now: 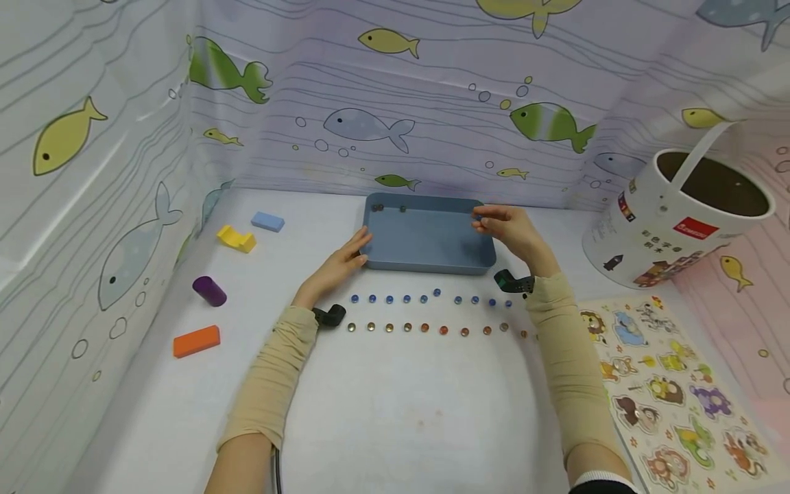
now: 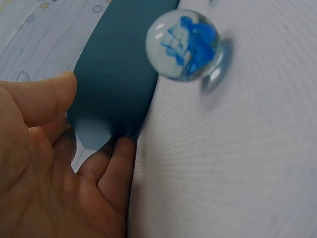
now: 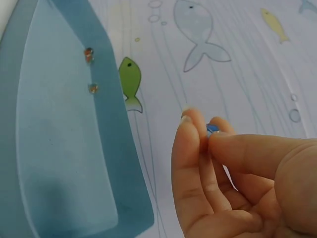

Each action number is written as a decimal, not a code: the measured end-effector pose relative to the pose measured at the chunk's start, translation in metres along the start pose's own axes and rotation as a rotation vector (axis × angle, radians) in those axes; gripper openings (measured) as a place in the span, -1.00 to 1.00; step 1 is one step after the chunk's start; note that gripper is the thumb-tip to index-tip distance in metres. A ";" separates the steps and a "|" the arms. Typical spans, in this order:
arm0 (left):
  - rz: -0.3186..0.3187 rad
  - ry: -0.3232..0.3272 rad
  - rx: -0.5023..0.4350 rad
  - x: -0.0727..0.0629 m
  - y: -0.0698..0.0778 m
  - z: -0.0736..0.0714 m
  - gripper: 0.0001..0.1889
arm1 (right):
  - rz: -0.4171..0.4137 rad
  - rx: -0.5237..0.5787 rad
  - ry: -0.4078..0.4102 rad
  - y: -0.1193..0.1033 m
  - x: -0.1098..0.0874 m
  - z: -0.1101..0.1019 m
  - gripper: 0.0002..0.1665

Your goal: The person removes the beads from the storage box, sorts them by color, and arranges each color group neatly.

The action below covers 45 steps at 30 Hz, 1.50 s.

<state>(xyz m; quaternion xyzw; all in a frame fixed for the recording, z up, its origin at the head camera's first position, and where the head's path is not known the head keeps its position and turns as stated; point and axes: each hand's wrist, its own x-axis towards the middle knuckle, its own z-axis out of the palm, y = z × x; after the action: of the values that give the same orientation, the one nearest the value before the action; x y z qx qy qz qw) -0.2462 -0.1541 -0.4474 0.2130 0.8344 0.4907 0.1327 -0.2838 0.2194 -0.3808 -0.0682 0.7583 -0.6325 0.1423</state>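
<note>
A shallow blue-grey tray [image 1: 430, 265] lies toward the back, with three orange-brown marbles [image 3: 93, 88] along its far wall. My left hand [image 1: 336, 272] rests at the tray's near left corner, fingers stretched along the outside and thumb apart. Over the tray's right end, my right hand [image 1: 511, 232] pinches a small blue marble [image 3: 212, 129] between thumb and fingertips. On the table in front of the tray runs a row of blue marbles [image 1: 407, 298]. Nearer to me is a row of orange and brown marbles [image 1: 424, 328], its right end partly hidden by my right sleeve.
Toy blocks lie on the left: a blue block [image 1: 268, 221], a yellow arch [image 1: 236, 239], a purple cylinder [image 1: 209, 291] and an orange block [image 1: 196, 342]. A white bucket [image 1: 617, 233] stands at right, behind an animal picture board [image 1: 654, 363]. A fish-print curtain [image 1: 444, 89] closes the back.
</note>
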 end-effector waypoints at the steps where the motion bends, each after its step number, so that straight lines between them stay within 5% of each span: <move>1: 0.001 0.004 -0.001 0.001 -0.005 0.001 -0.42 | 0.000 0.012 -0.002 0.001 -0.003 -0.002 -0.50; 11: -0.020 0.018 -0.005 0.005 -0.017 0.001 -0.42 | 0.015 0.066 0.055 0.011 -0.040 -0.025 -0.52; 16: -0.009 0.012 0.001 0.006 -0.018 0.001 -0.42 | 0.044 -0.022 0.057 0.025 -0.064 -0.038 -0.63; 22: -0.025 0.000 0.004 0.003 -0.007 -0.002 -0.43 | 0.130 -0.192 0.012 0.052 -0.085 -0.049 -0.46; 30: -0.017 -0.002 -0.008 0.006 -0.018 0.001 -0.42 | 0.226 -0.323 -0.034 0.079 -0.105 -0.049 -0.50; 35: -0.017 0.003 -0.009 0.007 -0.018 0.002 -0.42 | 0.227 -0.458 -0.019 0.090 -0.112 -0.051 -0.57; 45: -0.036 -0.008 -0.033 0.002 -0.001 0.001 -0.43 | 0.166 -0.488 0.018 0.098 -0.122 -0.046 -0.67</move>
<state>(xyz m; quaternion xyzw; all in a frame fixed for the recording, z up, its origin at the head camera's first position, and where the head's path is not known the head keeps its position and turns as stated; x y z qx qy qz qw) -0.2474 -0.1526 -0.4485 0.1975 0.8293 0.5012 0.1484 -0.1745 0.3162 -0.4538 -0.0325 0.8928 -0.4173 0.1664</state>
